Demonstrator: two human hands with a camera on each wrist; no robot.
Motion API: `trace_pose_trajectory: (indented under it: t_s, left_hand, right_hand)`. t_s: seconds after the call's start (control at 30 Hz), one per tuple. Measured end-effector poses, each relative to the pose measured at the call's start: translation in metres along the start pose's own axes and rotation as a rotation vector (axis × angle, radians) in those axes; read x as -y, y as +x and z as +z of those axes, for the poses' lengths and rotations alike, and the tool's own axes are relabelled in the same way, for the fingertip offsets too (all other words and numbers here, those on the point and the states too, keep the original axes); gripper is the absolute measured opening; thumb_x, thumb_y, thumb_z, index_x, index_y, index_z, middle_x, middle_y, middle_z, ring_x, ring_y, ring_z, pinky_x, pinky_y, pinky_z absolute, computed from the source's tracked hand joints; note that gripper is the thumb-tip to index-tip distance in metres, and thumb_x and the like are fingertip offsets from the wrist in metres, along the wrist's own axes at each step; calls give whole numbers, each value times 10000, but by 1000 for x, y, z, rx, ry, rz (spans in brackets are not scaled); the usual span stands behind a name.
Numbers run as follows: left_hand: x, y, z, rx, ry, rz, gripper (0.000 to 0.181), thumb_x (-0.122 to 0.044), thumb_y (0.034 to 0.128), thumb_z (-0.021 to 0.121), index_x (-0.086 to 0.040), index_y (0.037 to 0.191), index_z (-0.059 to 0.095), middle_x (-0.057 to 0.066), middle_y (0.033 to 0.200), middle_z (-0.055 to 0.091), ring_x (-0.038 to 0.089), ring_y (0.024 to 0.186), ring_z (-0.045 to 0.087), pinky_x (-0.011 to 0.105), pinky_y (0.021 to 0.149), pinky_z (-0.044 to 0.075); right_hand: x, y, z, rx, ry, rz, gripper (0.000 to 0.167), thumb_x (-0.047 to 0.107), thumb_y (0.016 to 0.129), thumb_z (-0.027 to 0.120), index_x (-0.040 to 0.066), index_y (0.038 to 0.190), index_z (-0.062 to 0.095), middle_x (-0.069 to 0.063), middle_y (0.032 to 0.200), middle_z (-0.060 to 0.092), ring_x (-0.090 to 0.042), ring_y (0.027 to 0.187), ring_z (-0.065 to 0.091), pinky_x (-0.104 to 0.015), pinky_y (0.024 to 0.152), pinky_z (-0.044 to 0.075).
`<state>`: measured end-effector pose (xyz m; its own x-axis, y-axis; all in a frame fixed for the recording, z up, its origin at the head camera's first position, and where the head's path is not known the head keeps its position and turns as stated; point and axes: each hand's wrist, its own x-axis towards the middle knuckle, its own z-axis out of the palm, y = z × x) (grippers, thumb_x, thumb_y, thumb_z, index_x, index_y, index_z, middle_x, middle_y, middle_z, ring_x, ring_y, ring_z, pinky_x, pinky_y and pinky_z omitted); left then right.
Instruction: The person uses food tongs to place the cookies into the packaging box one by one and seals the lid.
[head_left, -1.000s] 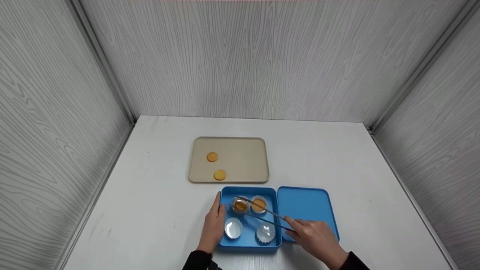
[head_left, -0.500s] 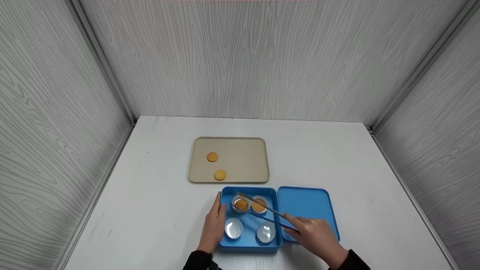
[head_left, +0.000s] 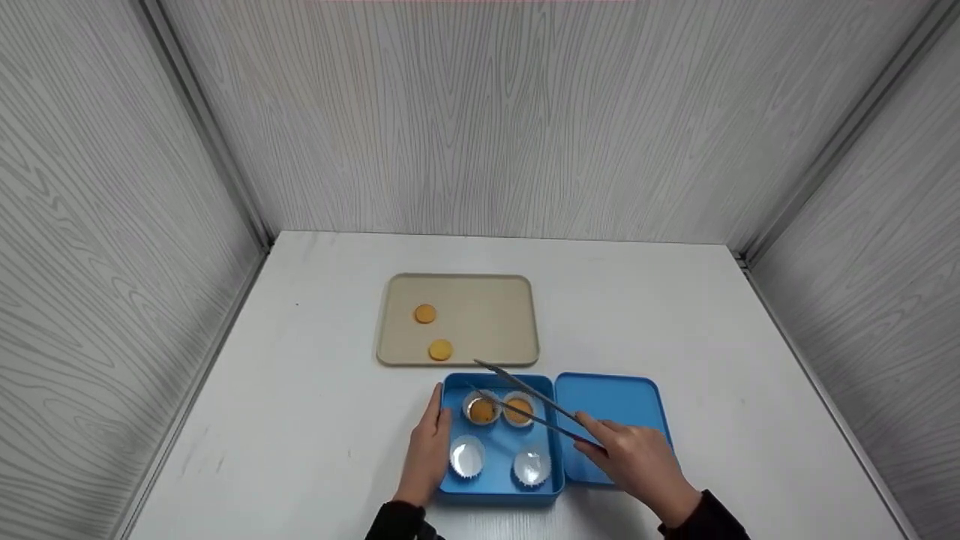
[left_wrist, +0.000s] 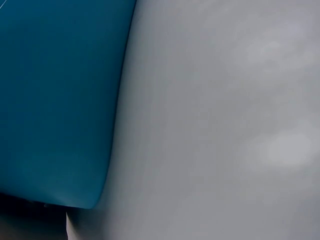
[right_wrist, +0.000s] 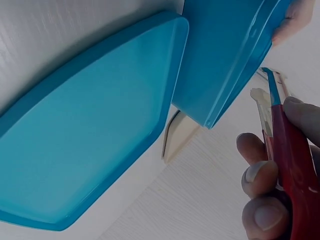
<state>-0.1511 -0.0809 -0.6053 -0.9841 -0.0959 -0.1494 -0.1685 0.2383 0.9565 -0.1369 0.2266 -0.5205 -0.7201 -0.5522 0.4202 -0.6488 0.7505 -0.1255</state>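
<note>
The left hand lies along the left side of a blue box, its fingers straight against the wall. Inside the box, a round orange-brown cookie sits in the back-left foil cup. Another cookie lies in the back-right cup, partly behind the tongs. The front-left foil cup and front-right foil cup hold nothing. The right hand grips red-handled tongs, whose spread arms slant over the box's back half with nothing between the tips. The left wrist view shows only the box's outer wall and the table.
A beige tray lies behind the box, bearing two round cookies, one farther back and one nearer. The blue lid lies right of the box, partly under the right hand. Grey wood-grain panels surround the white table.
The tongs have risen out of the back-left cup and their tips have spread, leaving the cookie in that cup. The right hand has shifted slightly up. The left hand and box have not moved.
</note>
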Motion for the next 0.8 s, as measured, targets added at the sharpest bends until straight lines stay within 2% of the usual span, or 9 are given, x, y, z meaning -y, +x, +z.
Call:
trace_pose_trajectory:
  t_s: [0.17, 0.37, 0.5, 0.63, 0.8]
  left_hand:
    - [1, -1, -1, -2, 18, 13, 561, -279, 1129, 348, -111, 1644, 203, 93, 1686, 245, 289, 1557, 210, 502, 1266, 200]
    - [1, -1, -1, 9, -4, 10, 567, -288, 1129, 349, -112, 1645, 195, 92, 1690, 232, 283, 1560, 197, 498, 1269, 190]
    - [0, -1, -1, 7, -7, 14, 569, -286, 1128, 353, -106, 1644, 198, 94, 1690, 230, 285, 1561, 194, 500, 1269, 190]
    - [-1, 0, -1, 5, -2, 6, 567, -281, 1127, 351, -107, 1645, 197, 97, 1691, 228, 287, 1562, 192, 506, 1267, 193]
    - [-2, -1, -1, 2, 6, -9, 570, -283, 1126, 353, -104, 1644, 197, 110, 1689, 233, 297, 1560, 199, 515, 1262, 204]
  right_hand:
    - [-4, 12, -2, 8, 3, 33, 409, 246, 850, 842, 117, 1226, 752, 0, 767, 753, -56, 537, 620, -143, 516, 496]
    - [-8, 31, 0, 16, 11, 32, 385, 253, 865, 831, 122, 1217, 746, 8, 753, 745, -55, 529, 600, -138, 475, 444]
    - [-10, 46, 2, 56, 25, 55, 348, 258, 884, 813, 137, 1202, 743, 16, 779, 754, -71, 564, 635, -157, 507, 491]
    - [-10, 61, 5, 93, 23, 60, 321, 259, 887, 811, 136, 1175, 737, 8, 817, 769, -115, 635, 700, -239, 576, 581]
    - [-10, 82, 11, 180, 35, 107, 350, 275, 897, 801, 119, 1203, 739, -25, 871, 783, -162, 707, 722, -322, 649, 619]
